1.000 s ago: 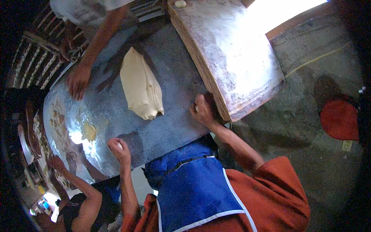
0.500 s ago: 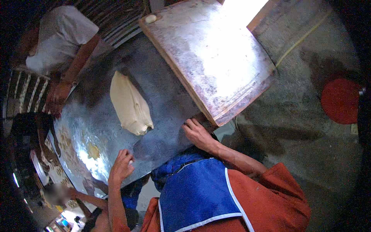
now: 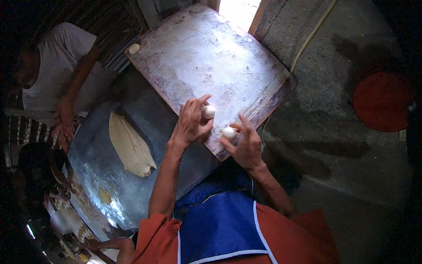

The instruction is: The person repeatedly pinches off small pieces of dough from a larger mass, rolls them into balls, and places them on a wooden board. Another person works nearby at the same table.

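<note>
My left hand (image 3: 188, 122) is curled round a smooth white ball (image 3: 208, 112) on the pale, stained board (image 3: 176, 53). Just below and to the right, my right hand (image 3: 244, 143) grips a second white ball (image 3: 229, 133) near the board's near corner. A small pale lump (image 3: 134, 49) sits at the board's far left corner. On the dark worktop (image 3: 94, 158) beside the board lies a long, folded slab of pale dough (image 3: 131, 145), left of my left forearm.
A person in a pale T-shirt (image 3: 57, 70) leans at the worktop's left side, hands at its edge. Another person's arm (image 3: 118, 246) shows lower left, near trays of small pieces (image 3: 63, 204). A red round object (image 3: 382, 101) and a yellow hose (image 3: 307, 39) are at the right.
Both my hands have moved from the dark worktop up onto the board, balls in their fingers. The view has shifted, so the dough appears lower and further left.
</note>
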`<state>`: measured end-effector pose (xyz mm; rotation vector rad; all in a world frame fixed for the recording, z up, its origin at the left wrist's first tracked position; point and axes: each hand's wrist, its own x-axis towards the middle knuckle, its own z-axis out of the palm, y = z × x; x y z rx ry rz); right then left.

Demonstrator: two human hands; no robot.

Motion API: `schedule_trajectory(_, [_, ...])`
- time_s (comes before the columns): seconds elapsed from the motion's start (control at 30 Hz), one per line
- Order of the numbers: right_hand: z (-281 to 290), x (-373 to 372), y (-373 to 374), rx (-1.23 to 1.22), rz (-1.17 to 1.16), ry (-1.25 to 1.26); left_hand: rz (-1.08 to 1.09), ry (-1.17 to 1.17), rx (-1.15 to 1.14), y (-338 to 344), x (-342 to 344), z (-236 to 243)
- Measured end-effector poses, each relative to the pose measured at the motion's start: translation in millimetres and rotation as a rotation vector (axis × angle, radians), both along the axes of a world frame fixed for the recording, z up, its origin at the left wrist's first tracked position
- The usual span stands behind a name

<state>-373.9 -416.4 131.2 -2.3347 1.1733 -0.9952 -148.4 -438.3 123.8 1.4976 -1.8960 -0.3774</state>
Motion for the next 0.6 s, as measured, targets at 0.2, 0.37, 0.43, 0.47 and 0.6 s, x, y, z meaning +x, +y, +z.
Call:
schedule_trajectory(0.2, [22.9, 3.7, 34.2, -0.091, 0.051, -0.057, 0.420, 0.216, -0.030, 139.2, 4.2, -19.2])
schedule_trajectory(0.37, [4.6, 42.5, 72.8, 0.159, 0.484, -0.109, 0.980, 0.182, 0.239, 283.8, 8.2, -78.0])
schedule_trajectory(0.43, [-2.9, 63.5, 85.1, 0.306, 0.590, -0.038, 1.174, 0.211, 0.240, 305.3, 27.9, -81.1])
schedule_trajectory(0.47, [-7.8, 72.7, 92.9, 0.378, 0.638, 0.001, 1.158, 0.237, 0.206, 307.9, 44.4, -81.9])
schedule_trajectory(0.6, [-36.7, 125.3, 104.5, 0.406, 0.720, 0.155, 1.062, 0.126, 0.133, 280.1, 89.1, -82.7])
